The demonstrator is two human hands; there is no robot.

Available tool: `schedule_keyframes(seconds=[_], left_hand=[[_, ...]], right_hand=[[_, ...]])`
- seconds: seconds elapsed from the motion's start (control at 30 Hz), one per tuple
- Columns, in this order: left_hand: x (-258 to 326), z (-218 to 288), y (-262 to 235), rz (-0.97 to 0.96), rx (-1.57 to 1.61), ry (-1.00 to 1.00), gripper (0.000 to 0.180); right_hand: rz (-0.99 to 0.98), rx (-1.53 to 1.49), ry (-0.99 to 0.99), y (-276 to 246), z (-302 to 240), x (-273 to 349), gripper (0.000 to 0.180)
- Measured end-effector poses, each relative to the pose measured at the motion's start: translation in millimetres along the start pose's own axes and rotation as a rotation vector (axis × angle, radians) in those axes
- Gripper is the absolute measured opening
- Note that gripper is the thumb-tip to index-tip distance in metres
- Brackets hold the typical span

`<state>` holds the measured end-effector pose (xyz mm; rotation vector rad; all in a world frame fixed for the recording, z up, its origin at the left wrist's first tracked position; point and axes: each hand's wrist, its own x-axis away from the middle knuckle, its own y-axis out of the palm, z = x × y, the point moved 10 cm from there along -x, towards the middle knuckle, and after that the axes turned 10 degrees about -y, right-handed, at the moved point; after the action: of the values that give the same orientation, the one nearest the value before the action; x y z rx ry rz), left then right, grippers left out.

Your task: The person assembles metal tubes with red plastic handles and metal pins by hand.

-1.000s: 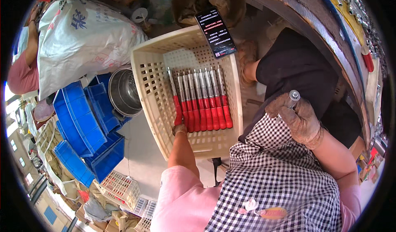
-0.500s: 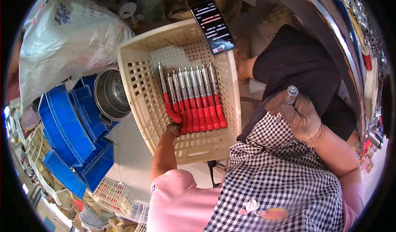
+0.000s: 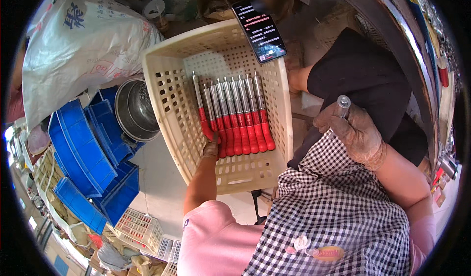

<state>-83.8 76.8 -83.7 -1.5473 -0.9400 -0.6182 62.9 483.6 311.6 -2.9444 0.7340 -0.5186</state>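
Observation:
In a cream plastic basket [image 3: 216, 185] stand several tools with shiny metal shafts and curved red handles [image 3: 245, 138], side by side in a row. My gloved left hand [image 3: 211, 149] reaches in at the row's left end, its fingers closed round the lower end of the leftmost red-handled tool [image 3: 202, 114]. That tool leans a little apart from the others at its top. Outside the basket, in front of my checkered apron, my gloved right hand [image 3: 360, 133] grips a shiny metal rod [image 3: 343, 104] with its round end upward. The rod's lower part is hidden by the fingers.
A phone [image 3: 259, 33] with a lit screen lies across the basket's far right corner. On the left are blue plastic bins [image 3: 83, 148], a round metal pot [image 3: 135, 111] and a large white sack [image 3: 83, 50]. More cream baskets [image 3: 135, 229] stand at the lower left.
My left hand has shifted slightly up along the leftmost tool's handle, covering more of its end. My right hand still holds the rod, almost unmoved. The whole view has shifted slightly.

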Motion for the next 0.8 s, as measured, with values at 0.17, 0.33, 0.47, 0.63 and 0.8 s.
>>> schedule_keyframes(seconds=[0.17, 0.33, 0.47, 0.63, 0.8], left_hand=[[37, 16, -11, 0.049, 0.079, -0.132, 0.062], [35, -14, -21, 0.203, 0.264, -0.253, 0.051], [19, -52, -19, 0.398, 0.136, -0.21, 0.045], [50, -11, -34, 0.146, -0.187, -0.055, 0.036], [30, -18, -11, 0.035, -0.624, 0.111, 0.034]], right_hand=[[-0.073, 0.0, 0.001, 3, -3, -3, 0.03], [-0.019, -0.038, -0.033, 0, 4, 4, 0.03], [-0.043, -0.053, -0.013, 4, 4, 5, 0.027], [-0.066, 0.011, -0.076, -2, 1, 3, 0.026], [-0.086, 0.043, -0.117, 1, -2, 4, 0.028]])
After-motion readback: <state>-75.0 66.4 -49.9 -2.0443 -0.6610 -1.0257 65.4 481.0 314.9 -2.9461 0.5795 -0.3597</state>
